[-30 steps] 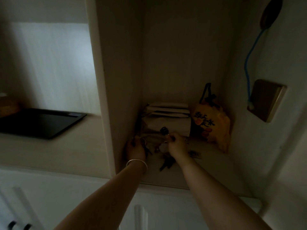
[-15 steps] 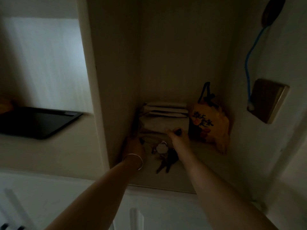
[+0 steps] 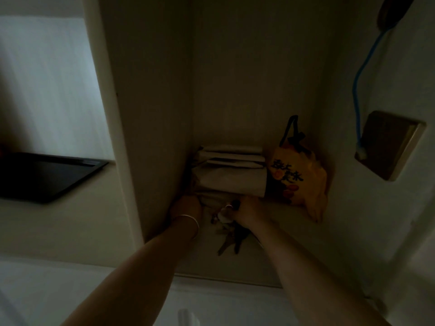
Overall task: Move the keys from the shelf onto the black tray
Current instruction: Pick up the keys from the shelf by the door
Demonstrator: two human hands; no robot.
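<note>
Since half a second ago: right hand point(image 3: 249, 211) drawn back from the folded stack toward the front of the shelf, now directly over the key bunch; left hand point(image 3: 188, 207) little changed, low in the left corner.

Container 1: pale wooden shelf alcove point(image 3: 270, 262), open at front. Contents: one bunch of dark metal keys point(image 3: 229, 241) with a pale round tag, lying on the shelf floor near the front; one stack of folded pale cloth or paper items point(image 3: 231, 170) at the back, layers not countable in the dim light; one yellow printed bag with a dark handle point(image 3: 297, 182), just right of the stack, leaning against the right wall.

Container 2: one flat black rectangular tray point(image 3: 44, 175), on the pale counter left of the alcove, beyond the side panel; nothing seen in it.

On the right wall: one brown square plate point(image 3: 388, 144), one blue cord point(image 3: 360, 74) running up from it.

Hands, count two. Right: fingers curled and closed at the top of the key bunch by its ring and tag, keys trailing out beneath the wrist. Left: one thin silver bangle point(image 3: 190, 222) at the wrist; fingers curled downward, hidden behind the back of the hand, so degree of opening and any contents cannot be told.
</note>
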